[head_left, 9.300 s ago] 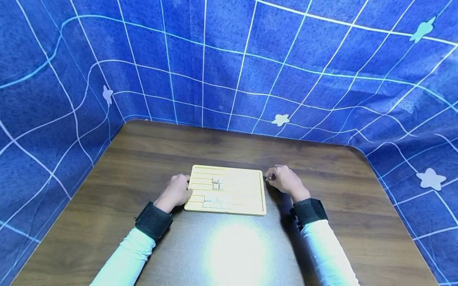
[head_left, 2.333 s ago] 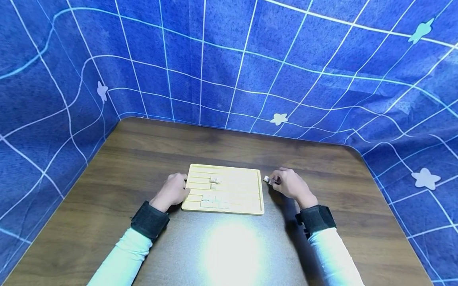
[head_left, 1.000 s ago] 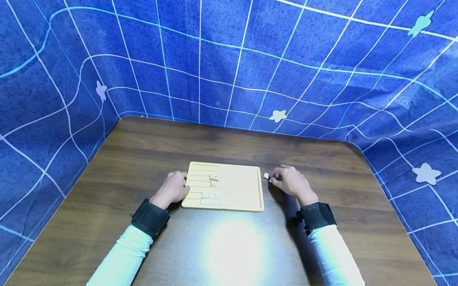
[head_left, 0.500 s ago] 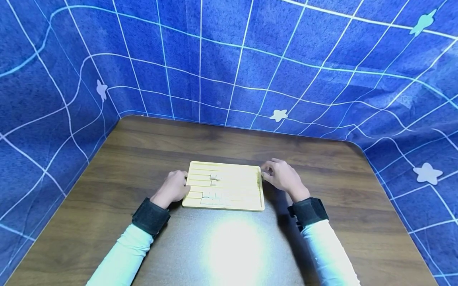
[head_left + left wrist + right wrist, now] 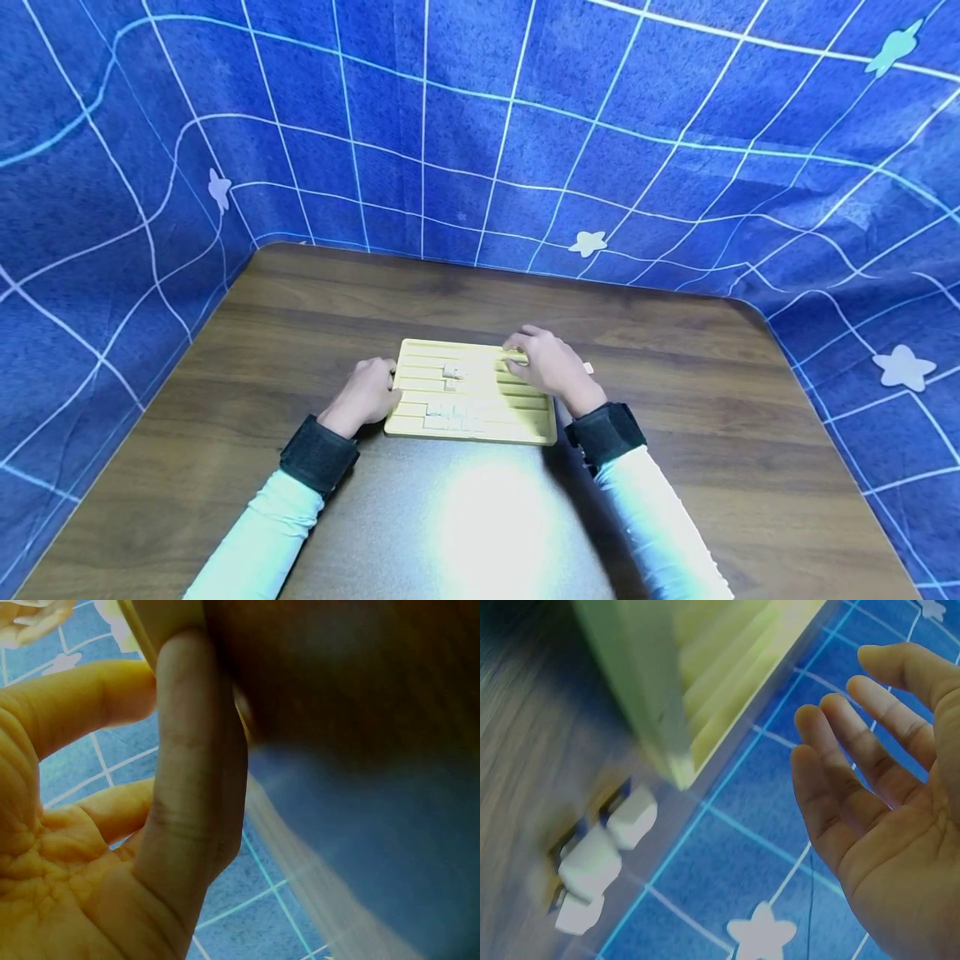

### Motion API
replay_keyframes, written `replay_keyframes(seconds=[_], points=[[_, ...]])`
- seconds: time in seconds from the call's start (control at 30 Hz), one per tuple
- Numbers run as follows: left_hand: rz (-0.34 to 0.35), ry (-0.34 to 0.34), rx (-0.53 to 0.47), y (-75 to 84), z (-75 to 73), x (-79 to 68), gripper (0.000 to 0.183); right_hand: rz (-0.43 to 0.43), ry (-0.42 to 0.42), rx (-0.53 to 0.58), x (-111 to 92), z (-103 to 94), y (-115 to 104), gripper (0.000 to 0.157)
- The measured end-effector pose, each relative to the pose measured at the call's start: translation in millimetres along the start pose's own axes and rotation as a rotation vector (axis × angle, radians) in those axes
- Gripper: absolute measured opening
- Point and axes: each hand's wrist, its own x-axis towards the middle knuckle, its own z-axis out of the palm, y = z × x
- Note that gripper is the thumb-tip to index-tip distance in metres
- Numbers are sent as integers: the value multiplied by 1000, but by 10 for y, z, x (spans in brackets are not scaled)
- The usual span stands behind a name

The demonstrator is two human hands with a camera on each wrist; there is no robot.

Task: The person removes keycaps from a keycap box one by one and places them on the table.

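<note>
Your left hand (image 5: 363,393) pinches the tray (image 5: 525,410) at its left end; your right hand (image 5: 551,367), fingers loosely spread and visibly gripping nothing, is over its right end. Hold the left end steady; keep right fingers clear of the white blocks (image 5: 437,410). On the desk (image 5: 322,292), the tray's long axis runs roughly parallel to the far edge, short ends facing left and right edges.

So the left hand (image 5: 169,825) has its fingers (image 5: 187,705) gripping the yellow tray (image 5: 176,615), blue gridded cloth (image 5: 236,900) behind, dark brown worktop (image 5: 322,675) pretty blurry, right hand (image 5: 30,626) peeking in top left.
</note>
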Motion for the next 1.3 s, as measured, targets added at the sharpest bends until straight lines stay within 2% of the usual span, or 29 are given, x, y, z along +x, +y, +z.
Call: replay_keyframes(seconds=[0.17,0.43,0.6,0.9,1.17,1.3], points=[[3,0,3,-18,31,2,35,-61,-10,13,76,109,-71,21],[-9,-10,-4,-16,50,9,34,-59,-62,-13,203,260,-158,20],[-16,-17,-7,0,46,5,35,-105,-88,-15,258,311,-224,20],[-35,-23,3,7,41,20,34,-151,-121,10,325,343,-316,9],[-18,13,3,-3,27,16,36,-180,-116,8,362,341,-349,5],[-28,5,-3,1,13,14,35,-185,-124,4,370,335,-361,5]])
